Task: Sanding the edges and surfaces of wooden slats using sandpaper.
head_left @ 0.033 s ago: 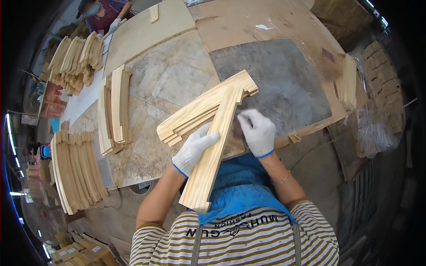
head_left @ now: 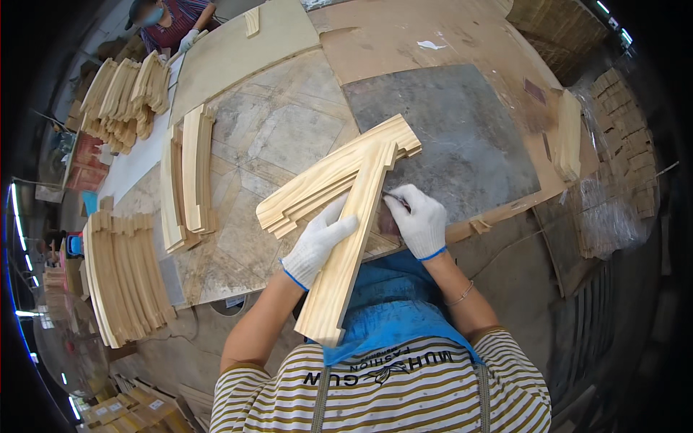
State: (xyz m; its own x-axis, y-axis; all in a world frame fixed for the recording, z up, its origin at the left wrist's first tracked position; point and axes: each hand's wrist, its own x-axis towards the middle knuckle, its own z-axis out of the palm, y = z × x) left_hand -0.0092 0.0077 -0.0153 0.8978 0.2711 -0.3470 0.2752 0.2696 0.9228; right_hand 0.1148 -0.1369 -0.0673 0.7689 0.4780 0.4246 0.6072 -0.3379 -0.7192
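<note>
Left hand (head_left: 317,245) grasps board (head_left: 350,249), thumb over top face, fingers at left edge. Right hand (head_left: 421,222): fingers curled near right edge, can't tell if holding anything.

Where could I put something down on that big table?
On the dark sheet, right of the crossed boards, or the worn patch between those and the paired boards farther left. It's crowded where the left hand holds one board beside the right hand.
</note>
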